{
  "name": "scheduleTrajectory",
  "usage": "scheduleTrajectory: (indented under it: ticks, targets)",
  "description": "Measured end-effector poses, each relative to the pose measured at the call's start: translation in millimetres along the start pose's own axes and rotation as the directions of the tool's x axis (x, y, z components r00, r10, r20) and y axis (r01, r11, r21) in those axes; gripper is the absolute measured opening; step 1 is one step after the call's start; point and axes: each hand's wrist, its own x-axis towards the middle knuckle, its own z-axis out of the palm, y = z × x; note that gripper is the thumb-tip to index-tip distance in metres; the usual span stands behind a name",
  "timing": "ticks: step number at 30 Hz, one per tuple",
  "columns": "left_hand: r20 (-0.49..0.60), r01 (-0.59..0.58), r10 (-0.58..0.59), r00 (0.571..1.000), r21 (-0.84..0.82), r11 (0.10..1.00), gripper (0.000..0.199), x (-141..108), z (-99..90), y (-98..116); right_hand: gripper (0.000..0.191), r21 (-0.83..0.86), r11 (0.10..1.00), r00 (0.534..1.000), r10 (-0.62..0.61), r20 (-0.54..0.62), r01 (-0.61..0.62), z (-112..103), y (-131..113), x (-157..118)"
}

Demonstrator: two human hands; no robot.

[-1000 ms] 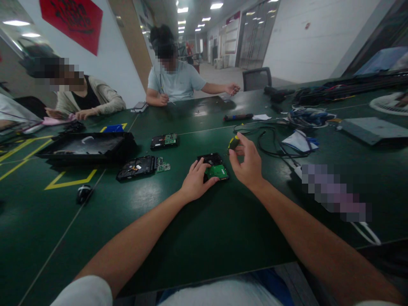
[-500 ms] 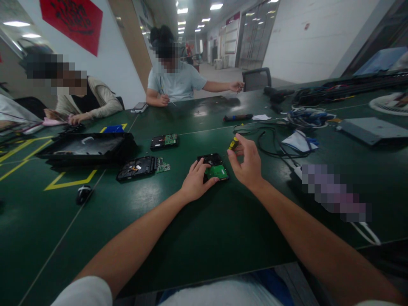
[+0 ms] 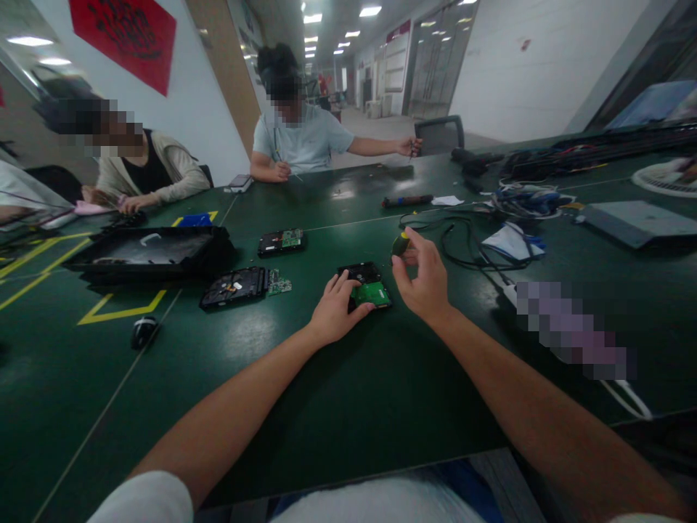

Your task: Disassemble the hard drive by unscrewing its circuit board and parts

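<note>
A hard drive [image 3: 375, 293] with a green circuit board lies on the table in front of me. My left hand [image 3: 336, 306] rests over its left side, fingers on top and thumb along the near edge, holding it against the table. Just right of the drive, my right hand [image 3: 422, 276] pinches the yellow-and-black handle of a screwdriver [image 3: 401, 244] between thumb and fingers. Its shaft and tip cannot be made out. Left of the drive lie an opened black drive casing [image 3: 234, 289] with a loose circuit board [image 3: 279, 282] at its side, and another hard drive [image 3: 282, 242] farther back.
On the left are a black tray [image 3: 152, 250] and a computer mouse [image 3: 144, 332]. Black cables [image 3: 449, 243], a white-and-blue cloth [image 3: 512, 241] and a grey metal box [image 3: 642, 221] lie to the right. Two co-workers sit across the table, their hands apart from mine.
The screwdriver handle has turned in my right fingers and shows a darker side. My left hand and the hard drive stay where they were.
</note>
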Motion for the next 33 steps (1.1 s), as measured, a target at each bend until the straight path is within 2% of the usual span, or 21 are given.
scheduleTrajectory:
  ticks: [7, 12, 29, 33]
  targets:
    - [0.01, 0.006, -0.006, 1.0, 0.016, 1.0, 0.057, 0.2, -0.3, 0.7, 0.053, 0.01, 1.0, 1.0, -0.03, -0.007, 0.03, 0.6, 0.9, -0.4]
    - [0.011, 0.01, -0.01, 1.0, 0.011, 1.0, 0.057, 0.1, -1.2, 1.5, 0.054, 0.016, 1.0, 1.0, 0.003, 0.004, -0.003, 0.1, 0.9, 0.1]
    - [0.007, 0.004, -0.004, 1.0, 0.01, 1.0, 0.057, 0.0, -0.1, -0.2, 0.055, 0.022, 0.998, 0.998, -0.056, 0.0, 0.056, -0.2, -1.3, 1.0]
    - [-0.001, -0.011, 0.011, 1.0, 0.01, 1.0, 0.054, 0.0, -0.3, 0.3, 0.057, 0.021, 1.0, 1.0, -0.02, -0.001, 0.02, 0.7, -0.2, -0.2]
